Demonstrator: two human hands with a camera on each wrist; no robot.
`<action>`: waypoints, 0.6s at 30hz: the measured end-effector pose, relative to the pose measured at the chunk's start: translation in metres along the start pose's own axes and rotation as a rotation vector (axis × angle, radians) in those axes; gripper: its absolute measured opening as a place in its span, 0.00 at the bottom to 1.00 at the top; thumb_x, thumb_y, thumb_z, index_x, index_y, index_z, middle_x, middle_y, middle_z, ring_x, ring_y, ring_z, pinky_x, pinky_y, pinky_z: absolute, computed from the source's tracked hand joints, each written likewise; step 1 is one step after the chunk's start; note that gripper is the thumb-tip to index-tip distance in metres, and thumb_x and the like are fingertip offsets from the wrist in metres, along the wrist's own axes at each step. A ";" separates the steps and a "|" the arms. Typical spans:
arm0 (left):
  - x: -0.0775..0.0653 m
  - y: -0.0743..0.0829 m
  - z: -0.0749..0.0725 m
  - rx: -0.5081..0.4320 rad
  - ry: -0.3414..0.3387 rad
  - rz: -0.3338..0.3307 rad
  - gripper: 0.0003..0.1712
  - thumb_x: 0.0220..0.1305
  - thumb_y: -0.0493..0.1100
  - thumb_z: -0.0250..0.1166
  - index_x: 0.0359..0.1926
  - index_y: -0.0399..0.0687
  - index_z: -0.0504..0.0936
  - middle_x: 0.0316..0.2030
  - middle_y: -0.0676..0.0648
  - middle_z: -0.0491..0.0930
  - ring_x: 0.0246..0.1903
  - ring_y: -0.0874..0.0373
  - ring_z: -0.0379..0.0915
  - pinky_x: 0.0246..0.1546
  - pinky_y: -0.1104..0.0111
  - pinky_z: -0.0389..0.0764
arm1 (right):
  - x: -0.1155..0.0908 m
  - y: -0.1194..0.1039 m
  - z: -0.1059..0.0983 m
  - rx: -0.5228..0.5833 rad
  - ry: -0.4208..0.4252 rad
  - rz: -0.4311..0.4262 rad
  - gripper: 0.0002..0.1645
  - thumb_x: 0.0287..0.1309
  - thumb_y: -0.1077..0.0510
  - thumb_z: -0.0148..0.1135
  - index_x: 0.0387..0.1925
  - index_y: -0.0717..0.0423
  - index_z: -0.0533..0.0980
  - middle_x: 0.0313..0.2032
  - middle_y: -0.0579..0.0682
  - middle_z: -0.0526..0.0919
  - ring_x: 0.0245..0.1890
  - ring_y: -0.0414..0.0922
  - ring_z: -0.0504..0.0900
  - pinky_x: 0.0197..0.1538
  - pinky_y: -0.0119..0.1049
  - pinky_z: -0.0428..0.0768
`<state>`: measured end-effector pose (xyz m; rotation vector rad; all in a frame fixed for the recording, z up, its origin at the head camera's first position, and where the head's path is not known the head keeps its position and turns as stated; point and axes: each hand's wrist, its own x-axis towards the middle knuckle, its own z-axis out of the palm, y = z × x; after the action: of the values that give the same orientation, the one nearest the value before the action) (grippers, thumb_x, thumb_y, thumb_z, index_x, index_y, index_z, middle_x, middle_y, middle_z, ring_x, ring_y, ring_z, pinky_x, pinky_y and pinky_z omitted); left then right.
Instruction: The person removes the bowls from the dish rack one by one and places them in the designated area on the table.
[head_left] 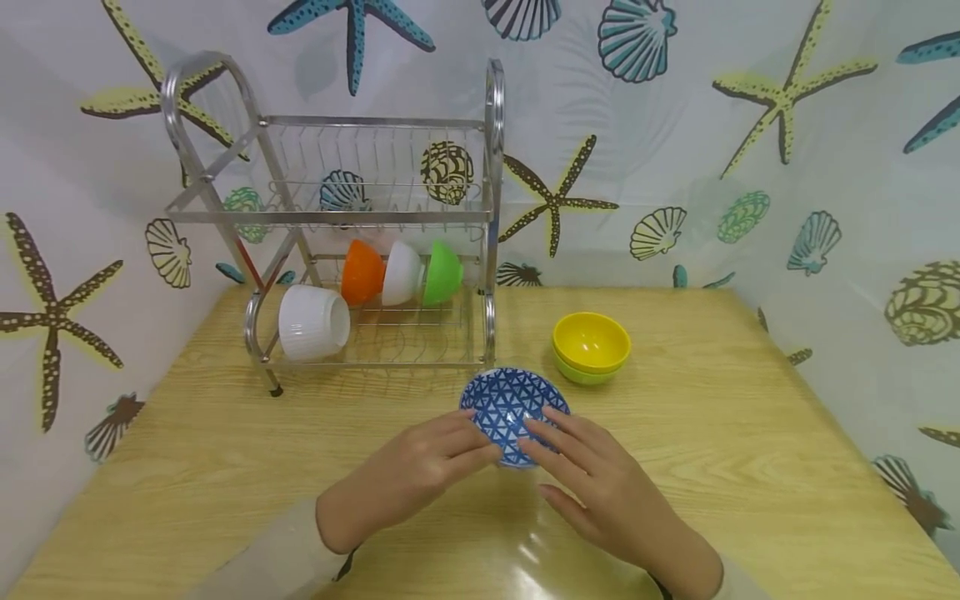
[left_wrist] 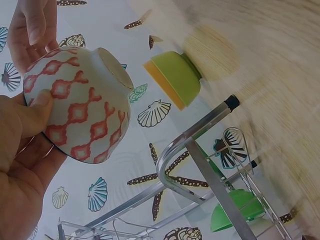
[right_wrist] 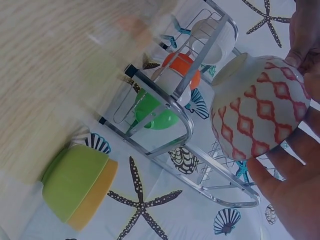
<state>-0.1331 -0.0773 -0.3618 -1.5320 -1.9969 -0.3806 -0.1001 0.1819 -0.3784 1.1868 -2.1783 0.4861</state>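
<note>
Patterned bowl (head_left: pixel 512 414), blue triangles inside, red diamonds outside, held up over the table (head_left: pixel 750 467) in front of the dish rack (head_left: pixel 337 250). Left hand (head_left: pixel 420 471) grips its left rim, thumb pressed on the outer wall; right hand (head_left: pixel 592 475) pinches the right rim with its fingers. Yellow bowl (head_left: pixel 591 340) is nested in a green bowl (head_left: pixel 581 372) just right of the rack. Rack's lower tier holds a white ribbed bowl (head_left: pixel 313 322), an orange bowl (head_left: pixel 362 272), a white bowl (head_left: pixel 402 272) and a bright green bowl (head_left: pixel 442 272).
</note>
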 end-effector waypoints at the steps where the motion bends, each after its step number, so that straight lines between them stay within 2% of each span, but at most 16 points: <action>1: 0.000 0.000 0.001 0.004 0.004 0.007 0.19 0.51 0.30 0.70 0.47 0.42 0.84 0.41 0.51 0.84 0.44 0.60 0.78 0.57 0.64 0.75 | 0.000 0.000 0.000 -0.006 -0.005 0.001 0.24 0.73 0.47 0.45 0.59 0.56 0.75 0.58 0.55 0.77 0.60 0.55 0.73 0.71 0.39 0.59; 6: 0.002 0.002 0.002 0.015 -0.012 0.017 0.18 0.51 0.30 0.70 0.46 0.42 0.85 0.41 0.51 0.84 0.45 0.60 0.78 0.58 0.65 0.74 | -0.001 0.000 0.001 -0.024 -0.020 0.013 0.21 0.74 0.52 0.43 0.53 0.55 0.79 0.50 0.51 0.83 0.54 0.50 0.79 0.68 0.43 0.66; 12: 0.002 0.004 0.002 0.012 -0.052 0.006 0.16 0.53 0.31 0.70 0.45 0.44 0.85 0.40 0.51 0.84 0.44 0.60 0.77 0.59 0.68 0.73 | 0.000 0.000 0.002 -0.040 -0.003 -0.034 0.22 0.75 0.55 0.40 0.40 0.56 0.82 0.40 0.50 0.85 0.43 0.46 0.83 0.53 0.41 0.80; 18: 0.003 0.005 0.003 0.022 -0.050 0.030 0.15 0.54 0.32 0.70 0.45 0.44 0.85 0.40 0.52 0.83 0.43 0.61 0.76 0.59 0.71 0.73 | 0.001 0.000 0.000 -0.050 0.031 -0.075 0.24 0.75 0.59 0.39 0.33 0.56 0.82 0.34 0.48 0.85 0.37 0.43 0.83 0.47 0.39 0.83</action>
<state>-0.1295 -0.0719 -0.3637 -1.5706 -2.0075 -0.3097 -0.1003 0.1812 -0.3782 1.2217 -2.0993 0.4136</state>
